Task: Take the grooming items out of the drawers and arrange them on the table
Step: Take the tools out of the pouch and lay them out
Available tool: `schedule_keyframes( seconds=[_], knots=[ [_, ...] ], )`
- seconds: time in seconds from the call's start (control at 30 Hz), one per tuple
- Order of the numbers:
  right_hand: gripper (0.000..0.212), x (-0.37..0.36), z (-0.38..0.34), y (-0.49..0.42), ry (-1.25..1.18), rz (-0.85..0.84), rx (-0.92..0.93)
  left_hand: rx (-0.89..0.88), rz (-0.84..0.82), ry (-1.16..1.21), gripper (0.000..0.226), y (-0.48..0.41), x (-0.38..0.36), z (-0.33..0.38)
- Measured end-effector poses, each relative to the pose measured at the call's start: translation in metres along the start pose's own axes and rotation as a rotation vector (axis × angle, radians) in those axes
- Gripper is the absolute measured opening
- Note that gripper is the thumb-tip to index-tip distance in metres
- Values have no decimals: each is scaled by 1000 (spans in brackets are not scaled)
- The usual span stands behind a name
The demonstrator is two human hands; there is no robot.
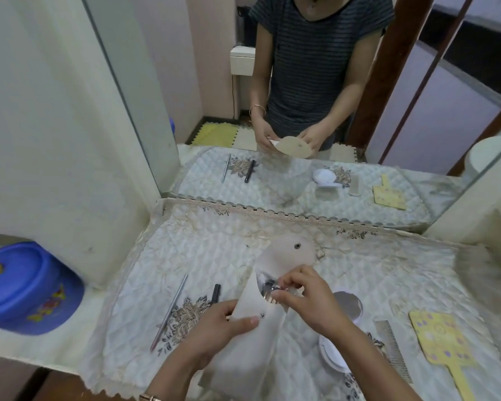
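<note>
My left hand grips a beige snap-button pouch by its lower edge, flap open upward. Fingers of my right hand pinch shiny metal tools at the pouch's mouth. Laid out on the quilted table cover are a thin metal rod, a black pen-like stick, an open round compact mirror, a metal comb and a yellow paddle-shaped hand mirror.
A wall mirror behind the table reflects me and the items. A blue plastic tub sits at the left on a lower ledge. A white cabinet side rises at the left. No drawer is in view.
</note>
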State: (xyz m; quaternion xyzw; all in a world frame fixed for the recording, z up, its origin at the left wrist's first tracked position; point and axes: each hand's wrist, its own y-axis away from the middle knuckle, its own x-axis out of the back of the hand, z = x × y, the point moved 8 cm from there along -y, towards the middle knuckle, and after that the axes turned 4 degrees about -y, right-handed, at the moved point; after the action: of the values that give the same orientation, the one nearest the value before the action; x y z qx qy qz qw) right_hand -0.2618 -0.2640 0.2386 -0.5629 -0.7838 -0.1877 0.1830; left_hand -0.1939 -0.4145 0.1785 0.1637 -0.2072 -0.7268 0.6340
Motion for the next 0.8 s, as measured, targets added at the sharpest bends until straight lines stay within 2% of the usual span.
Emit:
schedule_keyframes(
  seconds=[0.2, 0.3, 0.37, 0.43, 0.5, 0.53, 0.6, 0.7, 0.73, 0.8],
  knots=[
    [30, -5, 6, -3, -7, -25, -22, 0, -31, -16, 36, 3, -4, -1],
    [25, 4, 13, -7, -143, 15, -60, 1, -24, -69, 29, 1, -1, -3],
    [21, 21, 20, -11, -328, 125, -119, 8, -6, -131, 23, 2, 8, -6],
    [22, 46, 24, -14, -458, 283, -133, 2, 37, -199, 28, 3, 22, -12],
    [23, 75, 26, -16, -413, 426, -103, -1, 131, -236, 34, 6, 42, -18],
    [24, 84, 30, -17, -369, 456, -106, 5, 185, -222, 31, 7, 51, -21],
    [25, 81, 41, -24, -274, 365, -174, 36, 264, -108, 16, 9, 64, -25],
    [28, 37, 61, -31, -51, 23, -279, 65, 281, 61, 9, 7, 67, -25],
    [25, 22, 67, -31, 25, -61, -288, 67, 269, 98, 9, 7, 65, -24],
    [7, 4, 75, -31, 218, -119, -299, 74, 249, 142, 9, 4, 59, -23]
  ],
)
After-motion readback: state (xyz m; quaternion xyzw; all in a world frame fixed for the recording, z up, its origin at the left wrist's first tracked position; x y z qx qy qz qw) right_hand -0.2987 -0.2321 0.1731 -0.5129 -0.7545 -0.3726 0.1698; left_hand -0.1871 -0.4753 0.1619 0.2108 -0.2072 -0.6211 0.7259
